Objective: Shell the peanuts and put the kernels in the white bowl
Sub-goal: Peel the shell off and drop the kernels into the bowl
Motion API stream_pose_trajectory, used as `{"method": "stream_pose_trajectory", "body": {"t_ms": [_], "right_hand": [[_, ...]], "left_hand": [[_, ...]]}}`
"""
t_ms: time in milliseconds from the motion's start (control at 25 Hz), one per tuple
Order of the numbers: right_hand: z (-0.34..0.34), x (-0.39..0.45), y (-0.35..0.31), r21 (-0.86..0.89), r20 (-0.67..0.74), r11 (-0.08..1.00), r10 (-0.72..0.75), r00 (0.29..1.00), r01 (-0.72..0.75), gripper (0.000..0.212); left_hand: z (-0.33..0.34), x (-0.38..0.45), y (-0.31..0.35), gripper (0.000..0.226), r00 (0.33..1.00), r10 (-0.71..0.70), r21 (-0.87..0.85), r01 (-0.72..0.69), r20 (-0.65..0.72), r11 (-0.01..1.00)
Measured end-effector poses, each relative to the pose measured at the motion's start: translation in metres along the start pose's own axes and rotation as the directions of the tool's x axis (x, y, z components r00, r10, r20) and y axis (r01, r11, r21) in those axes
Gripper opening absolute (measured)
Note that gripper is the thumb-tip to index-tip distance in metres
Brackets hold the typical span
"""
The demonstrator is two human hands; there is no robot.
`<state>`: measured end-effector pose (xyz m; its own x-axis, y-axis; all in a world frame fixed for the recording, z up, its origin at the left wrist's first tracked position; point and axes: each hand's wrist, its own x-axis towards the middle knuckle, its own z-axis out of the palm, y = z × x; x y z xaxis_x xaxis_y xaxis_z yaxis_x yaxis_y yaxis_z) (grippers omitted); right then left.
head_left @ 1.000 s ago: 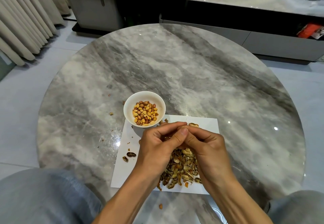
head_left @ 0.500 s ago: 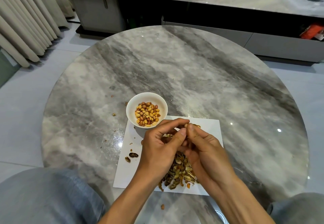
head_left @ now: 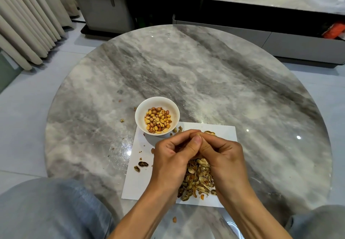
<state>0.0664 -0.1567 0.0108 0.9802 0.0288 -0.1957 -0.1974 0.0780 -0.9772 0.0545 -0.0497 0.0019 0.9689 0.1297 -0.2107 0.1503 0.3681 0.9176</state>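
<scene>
**Bowl lies up and to the left of my joined hands**

My left hand and right hand are pressed together above the paper, fingers curled in, thumbs side by side at the top. Between the fingertips I pinch a peanut; only a sliver of it shows past the thumbs, so I cannot tell how it lies or whether the shell has split.

The bowl stands just beyond my left knuckles, up and to the left of the pinch, its near edge resting on the far left corner of the paper. It already holds a layer of kernels. My left hand is plainly the nearer one, so I judge that a freed kernel should travel in that hand, forward and a little left, over the near rim.

The heap of shells sits beneath and behind my hands, towards me, so empty husks can simply fall straight down. A few stray bits lie on the paper to my left, and crumbs dot the counter near the bowl.
</scene>
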Motion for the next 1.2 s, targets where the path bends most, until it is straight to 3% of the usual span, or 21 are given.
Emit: {"method": "stream_pose_trajectory", "body": {"t_ms": [160,400,560,840,960,1200], "right_hand": [[0.002,0.002,0.002,0.034,-0.020,0.999,0.025,0.999,-0.024,0.017],[-0.014,0.008,-0.007,0.075,0.104,0.990,0.112,0.988,-0.120,0.024],[-0.020,0.012,-0.012,-0.089,0.124,0.996,0.025,0.992,-0.014,0.021],[-0.036,0.016,-0.025,-0.136,0.169,0.989,0.075,0.983,-0.052,0.013],[-0.035,0.016,-0.028,-0.228,0.202,0.973,0.021,0.979,0.026,0.010],[-0.030,0.013,-0.025,-0.060,0.207,0.996,-0.053,0.977,0.067,0.017]], "left_hand": [[0.001,0.000,-0.003,0.022,0.998,0.026,0.025,-0.025,-0.050,0.999],[-0.010,0.005,0.013,0.028,0.992,0.093,0.138,-0.104,0.082,0.985],[-0.016,0.008,0.011,0.032,0.959,0.253,0.405,-0.282,0.126,0.870],[-0.020,0.010,0.017,0.035,0.926,0.282,0.515,-0.375,0.252,0.771],[-0.019,0.009,0.022,0.034,0.930,0.274,0.494,-0.363,0.244,0.790],[-0.016,0.005,0.027,0.030,0.956,0.250,0.284,-0.285,0.155,0.915]]}}
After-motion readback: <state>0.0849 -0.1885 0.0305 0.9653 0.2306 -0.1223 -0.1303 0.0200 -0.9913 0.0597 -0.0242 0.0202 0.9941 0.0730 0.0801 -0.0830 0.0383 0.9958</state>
